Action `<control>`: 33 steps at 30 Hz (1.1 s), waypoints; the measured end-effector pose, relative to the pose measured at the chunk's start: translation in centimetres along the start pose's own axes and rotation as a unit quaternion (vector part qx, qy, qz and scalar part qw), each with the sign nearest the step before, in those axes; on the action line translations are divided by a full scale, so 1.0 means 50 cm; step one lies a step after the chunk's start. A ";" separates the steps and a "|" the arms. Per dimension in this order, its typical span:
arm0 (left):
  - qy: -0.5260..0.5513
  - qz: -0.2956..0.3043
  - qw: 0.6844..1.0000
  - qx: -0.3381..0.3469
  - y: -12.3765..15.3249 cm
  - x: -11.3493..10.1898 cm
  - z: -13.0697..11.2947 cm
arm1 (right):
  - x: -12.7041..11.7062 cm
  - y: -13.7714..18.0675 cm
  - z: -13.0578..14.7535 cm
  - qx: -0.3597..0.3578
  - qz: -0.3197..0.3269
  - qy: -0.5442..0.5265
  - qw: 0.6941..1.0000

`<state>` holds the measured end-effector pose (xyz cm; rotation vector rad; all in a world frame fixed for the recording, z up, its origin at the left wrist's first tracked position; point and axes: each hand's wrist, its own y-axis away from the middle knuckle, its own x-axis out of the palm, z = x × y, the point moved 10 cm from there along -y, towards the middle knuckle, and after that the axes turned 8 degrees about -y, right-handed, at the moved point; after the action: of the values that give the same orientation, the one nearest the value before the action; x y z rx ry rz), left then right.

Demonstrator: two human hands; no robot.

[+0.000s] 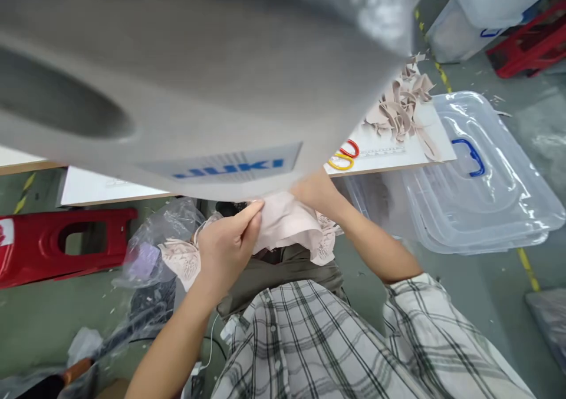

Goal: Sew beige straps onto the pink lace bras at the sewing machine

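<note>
A pale pink piece of fabric with lacy ends (pixel 289 219) hangs over my lap, in front of the table edge. My left hand (pixel 230 243) pinches its left part between thumb and fingers. At its upper right is my right hand (pixel 316 193), whose fingertips are hidden behind the sewing machine head (pixel 230 104) marked JUKI. That head fills the upper part of the view and covers the needle area.
Scissors with red and yellow handles (pixel 345 156) lie on the white table (pixel 380 156), beside beige fabric scraps (pixel 400 107). A lidded clear plastic box (pixel 499 204) stands at right. Red stools (pixel 39 251) and plastic bags (pixel 154 234) are on the left.
</note>
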<state>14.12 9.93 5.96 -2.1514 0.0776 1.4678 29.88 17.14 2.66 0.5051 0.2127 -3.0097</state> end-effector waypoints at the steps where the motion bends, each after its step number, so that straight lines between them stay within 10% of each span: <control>1: -0.003 -0.008 1.000 0.006 0.002 -0.003 0.000 | 0.000 0.001 0.001 -0.001 -0.002 -0.009 1.000; 33: -0.016 -0.025 0.993 0.116 -0.015 -0.002 -0.056 | -0.053 0.019 -0.001 0.008 -0.029 0.000 1.000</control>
<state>16.71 9.30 7.11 -1.9293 0.1718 1.3914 32.49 16.37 3.36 0.5099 0.2072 -3.0692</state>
